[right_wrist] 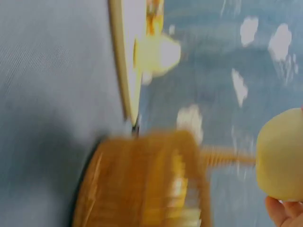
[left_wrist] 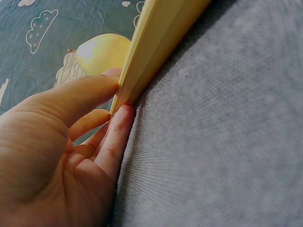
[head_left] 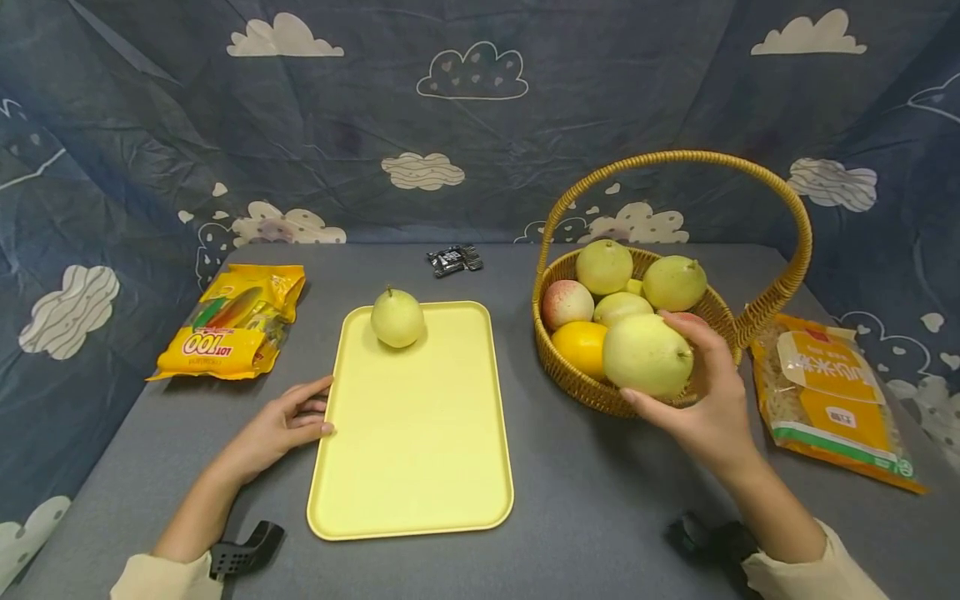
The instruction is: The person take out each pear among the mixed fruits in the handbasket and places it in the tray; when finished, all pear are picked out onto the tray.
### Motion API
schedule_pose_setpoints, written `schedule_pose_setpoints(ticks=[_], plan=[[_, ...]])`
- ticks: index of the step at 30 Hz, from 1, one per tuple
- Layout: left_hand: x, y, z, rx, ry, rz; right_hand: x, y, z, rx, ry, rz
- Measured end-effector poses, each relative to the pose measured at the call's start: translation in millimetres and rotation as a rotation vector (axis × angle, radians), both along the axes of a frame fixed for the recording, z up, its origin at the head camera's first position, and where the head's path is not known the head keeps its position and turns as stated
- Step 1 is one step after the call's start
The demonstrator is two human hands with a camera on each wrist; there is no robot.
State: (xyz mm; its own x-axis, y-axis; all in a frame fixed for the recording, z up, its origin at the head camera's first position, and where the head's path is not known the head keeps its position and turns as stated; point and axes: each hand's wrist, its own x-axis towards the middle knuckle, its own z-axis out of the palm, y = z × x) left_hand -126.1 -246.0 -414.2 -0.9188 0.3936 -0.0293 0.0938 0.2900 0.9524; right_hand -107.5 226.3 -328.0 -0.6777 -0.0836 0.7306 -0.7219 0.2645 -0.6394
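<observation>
My right hand grips a large pale-green pear, raised at the front of the wicker basket. In the right wrist view that same pear shows at the right edge, with fingertips under it. On the other side, my left hand holds the left rim of a yellow tray. The left wrist view shows thumb and fingers of the hand pinching the tray's edge. Another pear stands at the tray's far end, stem up.
Inside the basket lie more pears, a peach and an orange fruit; its tall handle arches above. A yellow snack bag lies left, small black packets at the back, and an orange-and-clear food bag right.
</observation>
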Motion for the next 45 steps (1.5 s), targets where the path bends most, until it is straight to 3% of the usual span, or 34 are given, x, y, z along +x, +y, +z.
schedule_pose_setpoints(ticks=[3, 7, 14, 21, 26, 31, 39, 45], plan=[[-0.7, 0.0, 0.3, -0.002, -0.006, 0.003, 0.9, -25, 8.5, -0.019, -0.048, 0.105], [-1.5, -1.2, -0.3, -0.019, 0.012, 0.004, -7.3, -57, 15.1, 0.019, -0.152, 0.160], [-1.4, -3.9, -1.0, -0.026, 0.015, 0.005, -49.3, -111, 9.1, 0.119, -0.270, 0.159], [-1.1, -3.0, -1.1, -0.029, -0.009, 0.011, -92.4, -153, -17.5, 0.176, -0.362, 0.094], [-1.5, -2.7, -2.6, -0.025, -0.013, 0.005, -114.6, -163, -39.9, 0.271, -0.448, 0.038], [-0.7, -4.1, -1.8, -0.022, -0.011, 0.010, -131.7, -163, -51.8, 0.318, -0.514, 0.032], [-1.4, -1.8, -0.5, -0.022, -0.015, 0.004, -144.6, -158, -60.4, 0.330, -0.634, 0.086], [-1.6, -1.7, -0.9, -0.034, -0.010, 0.016, -147.2, -158, -61.1, 0.290, -0.661, 0.195]])
